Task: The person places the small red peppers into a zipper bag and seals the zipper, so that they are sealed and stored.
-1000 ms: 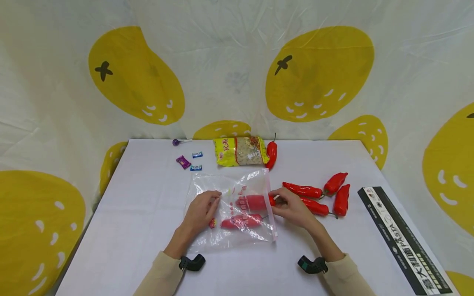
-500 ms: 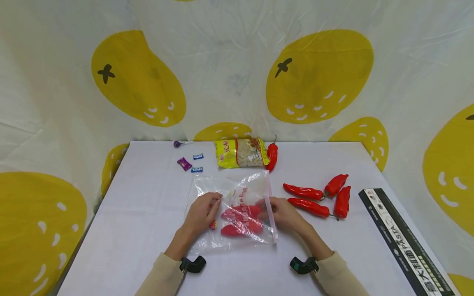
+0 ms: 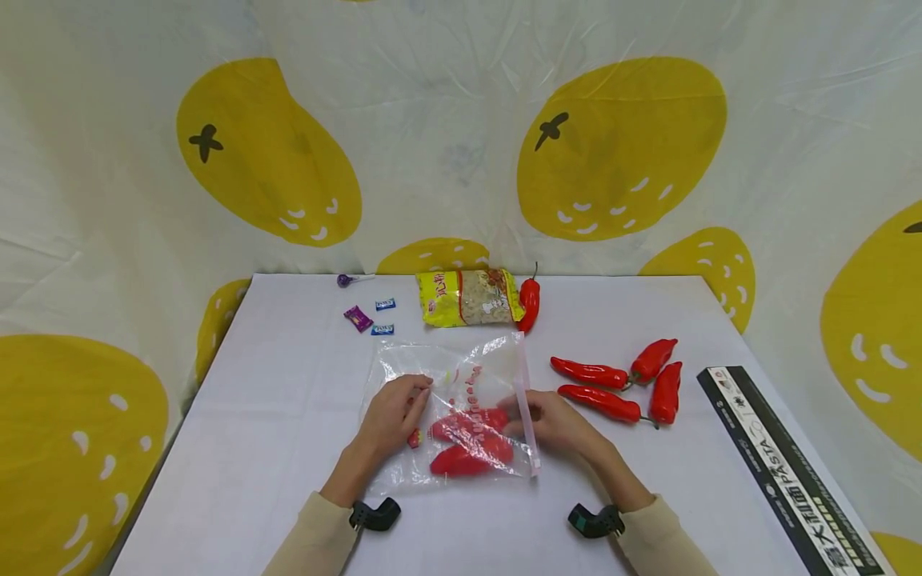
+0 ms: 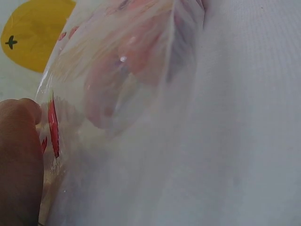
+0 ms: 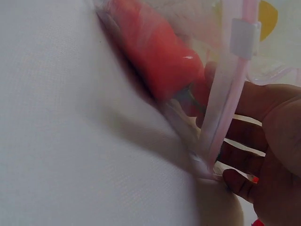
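A clear slider zip bag (image 3: 497,360) with red print lies at the middle of the table, its pink-edged mouth facing right. Inside are two red chili peppers, the nearer pepper (image 3: 461,462) below the farther pepper (image 3: 461,424). My left hand (image 3: 389,416) grips the bag's film on its left side, beside a small red candy (image 3: 414,438). My right hand (image 3: 551,420) reaches through the mouth, fingertips inside. In the right wrist view, thumb and finger pinch the stem end of a pepper behind the slider (image 5: 244,38); the film partly veils them.
Several red peppers (image 3: 591,374) lie right of the bag, with a long black pasta box (image 3: 785,472) beyond. Behind the bag are a yellow food packet (image 3: 471,298), another pepper (image 3: 529,304), a lollipop (image 3: 346,280) and small wrapped candies (image 3: 358,318).
My right hand has carried a pepper through the bag's mouth, then shifted slightly nearer me. The peppers inside have slid toward me. My left hand has stayed on the bag.
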`<state>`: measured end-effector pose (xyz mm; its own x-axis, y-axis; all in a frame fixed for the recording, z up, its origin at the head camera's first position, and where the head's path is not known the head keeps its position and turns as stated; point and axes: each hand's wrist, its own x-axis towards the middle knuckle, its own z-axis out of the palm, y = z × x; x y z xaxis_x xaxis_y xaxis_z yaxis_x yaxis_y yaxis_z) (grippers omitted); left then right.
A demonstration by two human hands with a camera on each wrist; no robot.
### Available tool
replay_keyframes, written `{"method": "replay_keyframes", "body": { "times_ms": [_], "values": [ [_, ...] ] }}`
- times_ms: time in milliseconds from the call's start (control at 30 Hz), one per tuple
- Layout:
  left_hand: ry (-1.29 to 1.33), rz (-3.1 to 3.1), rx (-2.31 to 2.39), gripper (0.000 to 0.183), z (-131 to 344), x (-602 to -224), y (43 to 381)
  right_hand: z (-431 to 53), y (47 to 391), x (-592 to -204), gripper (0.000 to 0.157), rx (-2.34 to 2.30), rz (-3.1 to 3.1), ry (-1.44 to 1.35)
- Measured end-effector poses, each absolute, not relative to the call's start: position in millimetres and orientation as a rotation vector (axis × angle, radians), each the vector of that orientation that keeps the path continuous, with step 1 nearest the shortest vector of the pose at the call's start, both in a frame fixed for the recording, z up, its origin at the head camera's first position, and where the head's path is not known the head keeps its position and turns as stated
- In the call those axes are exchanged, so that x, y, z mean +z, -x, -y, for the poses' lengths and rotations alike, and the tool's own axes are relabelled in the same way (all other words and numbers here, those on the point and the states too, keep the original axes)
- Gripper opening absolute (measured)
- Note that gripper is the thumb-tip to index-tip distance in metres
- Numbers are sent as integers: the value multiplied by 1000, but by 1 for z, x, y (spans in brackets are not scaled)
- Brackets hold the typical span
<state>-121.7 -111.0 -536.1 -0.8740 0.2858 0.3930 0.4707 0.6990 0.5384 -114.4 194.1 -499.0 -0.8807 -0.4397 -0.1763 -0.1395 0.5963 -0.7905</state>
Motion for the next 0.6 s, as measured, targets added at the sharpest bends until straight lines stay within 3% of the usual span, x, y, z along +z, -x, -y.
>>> {"method": "replay_keyframes", "body": {
  "times_ms": [367, 600],
  "values": [
    [586, 2635, -947, 25, 111, -535, 122, -214, 120, -478, 34, -1145, -2615, 546],
    [589, 2637, -945, 24, 110, -536, 122, -232, 143, -456, 38, -1124, -2743, 523]
  ]
}}
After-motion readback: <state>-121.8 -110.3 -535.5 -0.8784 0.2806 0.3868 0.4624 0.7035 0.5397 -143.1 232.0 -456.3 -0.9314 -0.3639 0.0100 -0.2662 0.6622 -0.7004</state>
